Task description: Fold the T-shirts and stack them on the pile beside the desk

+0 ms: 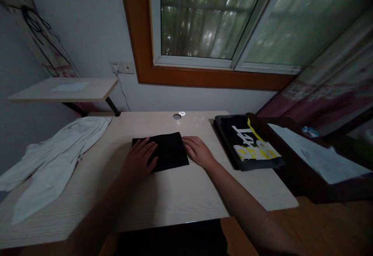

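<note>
A flat black rectangle (170,153), which looks like folded dark cloth, lies on the pale wooden desk (186,197) in front of me. My left hand (141,158) rests on its left part, palm down with the fingers spread. At the right edge is my right hand (198,151), its fingers stretched out and touching or almost touching the black piece. Neither hand grips anything. To the right sits a stack of folded dark clothes (247,143), the top one printed in white and yellow.
White trousers or a similar garment (62,147) sprawl over the desk's left side. Behind them stands a raised shelf (96,87) with a paper sheet on it. A round cable hole (177,116) is near the back edge. Papers (317,155) lie on a dark surface at right.
</note>
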The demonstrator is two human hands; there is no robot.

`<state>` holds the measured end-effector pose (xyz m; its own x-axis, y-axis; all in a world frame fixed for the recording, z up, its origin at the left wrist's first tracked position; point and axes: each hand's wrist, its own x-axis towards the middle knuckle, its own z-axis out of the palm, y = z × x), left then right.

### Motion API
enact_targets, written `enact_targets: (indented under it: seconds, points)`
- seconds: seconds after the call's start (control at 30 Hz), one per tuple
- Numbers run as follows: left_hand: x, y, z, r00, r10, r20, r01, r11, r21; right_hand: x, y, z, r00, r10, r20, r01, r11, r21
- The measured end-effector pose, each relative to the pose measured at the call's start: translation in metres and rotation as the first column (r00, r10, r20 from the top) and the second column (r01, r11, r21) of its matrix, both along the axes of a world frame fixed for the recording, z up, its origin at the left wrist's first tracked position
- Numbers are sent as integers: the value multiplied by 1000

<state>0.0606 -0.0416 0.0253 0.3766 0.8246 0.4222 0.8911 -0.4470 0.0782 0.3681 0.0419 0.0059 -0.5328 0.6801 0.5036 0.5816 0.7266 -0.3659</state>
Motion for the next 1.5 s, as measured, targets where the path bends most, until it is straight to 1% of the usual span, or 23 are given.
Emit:
enact_targets:
  seconds: [0.07,0.13,0.27,0.33,0.5,0.67,0.83,0.97,1.13,1.27,1.4,1.5]
  points:
    - [8,-7,-8,997,-57,-46,56,998,-43,1,-4,2,998,50,32,-51,999,19]
    - [10,-11,-17,993,-86,-85,79,993,-84,1,-9,4,990,123,65,-126,991,37]
    - [3,-7,-29,989,-76,-126,61,991,-119,0,-18,7,948,274,163,-285,957,47]
    - [-2,-2,-30,988,-72,-134,55,991,-126,-2,-20,9,931,304,201,-320,946,55]
    - [-11,6,-30,990,-41,-136,22,990,-138,-3,-21,8,936,263,236,-293,951,103]
    - [-11,7,-29,990,-17,-140,-3,991,-136,0,-16,4,943,220,248,-262,953,153]
    - [-10,4,-28,990,0,-138,-19,991,-135,-2,-15,1,951,171,259,-220,959,176]
    - [2,-3,-19,995,28,-97,-37,995,-95,-3,-16,3,968,141,209,-183,963,197]
    - [31,-12,-12,999,-8,-38,7,1000,-18,-3,-18,6,982,149,118,-173,957,232]
    - [40,-12,-15,999,4,-49,-7,999,-53,-2,-19,3,982,171,81,-187,942,279]
    - [35,-11,-18,998,3,-62,-9,994,-106,-1,-20,0,981,186,53,-193,923,332]
    - [30,-9,-16,999,5,-44,-11,992,-127,0,-20,2,983,185,16,-180,929,322]
